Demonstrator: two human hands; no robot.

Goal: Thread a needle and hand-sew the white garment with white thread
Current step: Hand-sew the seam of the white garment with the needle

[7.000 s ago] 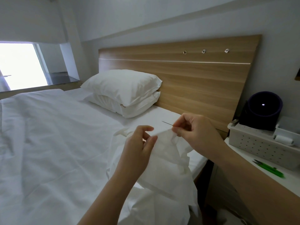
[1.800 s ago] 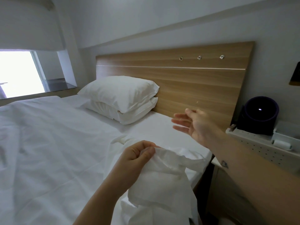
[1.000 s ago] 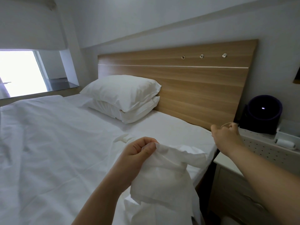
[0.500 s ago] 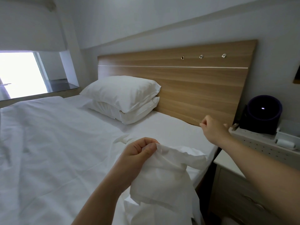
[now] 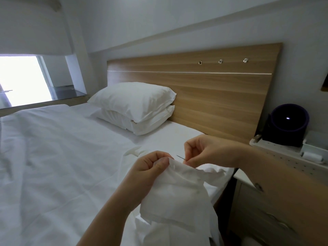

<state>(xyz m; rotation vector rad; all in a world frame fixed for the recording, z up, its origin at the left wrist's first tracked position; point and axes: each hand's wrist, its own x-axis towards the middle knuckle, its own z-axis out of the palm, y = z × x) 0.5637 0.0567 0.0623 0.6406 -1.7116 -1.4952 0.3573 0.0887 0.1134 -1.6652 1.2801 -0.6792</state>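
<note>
My left hand (image 5: 150, 165) pinches the top fold of the white garment (image 5: 179, 196), which hangs down over the bed's right edge. Just to its right, my right hand (image 5: 205, 151) pinches a thin dark needle (image 5: 181, 157) between thumb and fingertips. The needle's tip points left toward the garment's held edge, a short gap away. The white thread itself is too fine to make out. A white thread spool (image 5: 312, 156) lies in the tray on the nightstand at the right.
A white-sheeted bed (image 5: 53, 157) fills the left, with two stacked pillows (image 5: 134, 107) against a wooden headboard (image 5: 213, 96). At right a perforated white tray (image 5: 284, 153) and a dark round speaker (image 5: 287, 123) stand on the nightstand (image 5: 266, 206).
My right hand, stretched out toward the nightstand half a second ago, has come back left and down to the garment's edge with the needle. My left hand has kept its hold.
</note>
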